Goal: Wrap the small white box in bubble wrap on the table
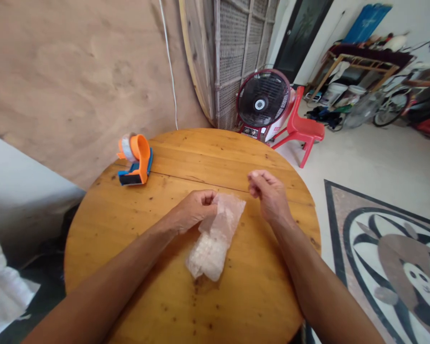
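Observation:
A clear plastic bag (pixel 215 236) with white grains in its lower end lies in the middle of the round wooden table (pixel 186 296). My left hand (pixel 193 209) is closed, pinching the bag's upper left edge. My right hand (pixel 268 193) hovers just right of the bag's top, its fingers curled and pinched together; I cannot make out whether anything is between them. An orange and blue tape dispenser (pixel 136 160) sits at the table's far left, apart from both hands.
A tan wall rises behind the table, with a white cable running down it. A red floor fan (pixel 262 101) and a red plastic chair (pixel 301 126) stand past the far edge. To the right, a patterned floor and cluttered shelves.

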